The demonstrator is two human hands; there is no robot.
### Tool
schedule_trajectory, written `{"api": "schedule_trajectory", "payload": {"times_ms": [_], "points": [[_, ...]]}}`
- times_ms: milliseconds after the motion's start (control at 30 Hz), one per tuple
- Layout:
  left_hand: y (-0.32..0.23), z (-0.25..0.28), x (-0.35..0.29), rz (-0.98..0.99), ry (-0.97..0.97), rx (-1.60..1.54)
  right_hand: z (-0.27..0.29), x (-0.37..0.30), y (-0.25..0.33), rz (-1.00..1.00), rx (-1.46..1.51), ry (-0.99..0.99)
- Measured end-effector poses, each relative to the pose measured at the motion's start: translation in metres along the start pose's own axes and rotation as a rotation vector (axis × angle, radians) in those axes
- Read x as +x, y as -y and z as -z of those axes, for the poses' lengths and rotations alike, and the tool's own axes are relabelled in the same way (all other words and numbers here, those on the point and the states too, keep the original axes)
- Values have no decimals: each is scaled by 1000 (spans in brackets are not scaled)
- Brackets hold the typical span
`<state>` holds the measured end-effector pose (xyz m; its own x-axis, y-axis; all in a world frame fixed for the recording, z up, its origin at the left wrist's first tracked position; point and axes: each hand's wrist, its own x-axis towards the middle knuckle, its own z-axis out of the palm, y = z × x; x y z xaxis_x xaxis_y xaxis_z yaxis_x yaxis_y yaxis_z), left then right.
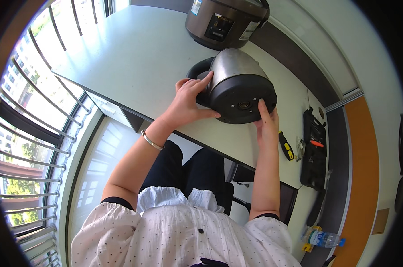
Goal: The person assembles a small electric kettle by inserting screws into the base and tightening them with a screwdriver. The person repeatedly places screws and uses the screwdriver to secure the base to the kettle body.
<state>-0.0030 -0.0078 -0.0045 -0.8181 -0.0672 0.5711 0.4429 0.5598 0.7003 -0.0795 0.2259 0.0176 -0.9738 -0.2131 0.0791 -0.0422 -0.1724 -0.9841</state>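
An electric kettle (237, 69) with a brushed metal body and black handle lies tipped on its side, its round black base (230, 95) facing me. Small screws and a central connector ring show on that base. My left hand (190, 98) grips the handle side, fingers along the metal body and thumb at the base's lower edge. My right hand (267, 116) holds the base's right edge, one finger or thumb pressed flat on the underside beside a screw. Whether the kettle rests on the white table (139, 58) or is slightly raised, I cannot tell.
A brown rice cooker (223, 24) stands behind the kettle. To the right lie a yellow-and-black screwdriver (286, 146), some small loose parts (300, 149) and an open black tool case (314, 164). A plastic bottle (324, 239) lies farther right. Barred windows (32, 151) are at left.
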Motion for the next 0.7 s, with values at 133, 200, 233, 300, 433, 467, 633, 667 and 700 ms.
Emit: {"api": "schedule_trajectory", "payload": {"times_ms": [133,200,233,300,433,467,633,667,700], "points": [[0,-1,0,-39,-13,-10,6,1,-5,-14,33,-17],[-3,2,0,-50,-3,-6,7,2,-6,-21,68,-24],[-2,2,0,-61,-11,-5,8,3,-6,-26,64,-26],[0,-1,-1,-85,-29,0,9,4,-7,-34,57,-28],[-2,-5,-1,-140,-74,23,7,2,-9,1,54,-28],[-3,-6,-1,-150,-84,25,8,2,-9,-1,58,-25],[0,-8,-1,-159,-140,16,11,-5,-8,49,-123,-94],[0,-7,-1,-147,-146,19,10,-15,-5,146,-233,-126],[0,-6,-1,-134,-154,22,9,-25,-2,243,-342,-157]]}}
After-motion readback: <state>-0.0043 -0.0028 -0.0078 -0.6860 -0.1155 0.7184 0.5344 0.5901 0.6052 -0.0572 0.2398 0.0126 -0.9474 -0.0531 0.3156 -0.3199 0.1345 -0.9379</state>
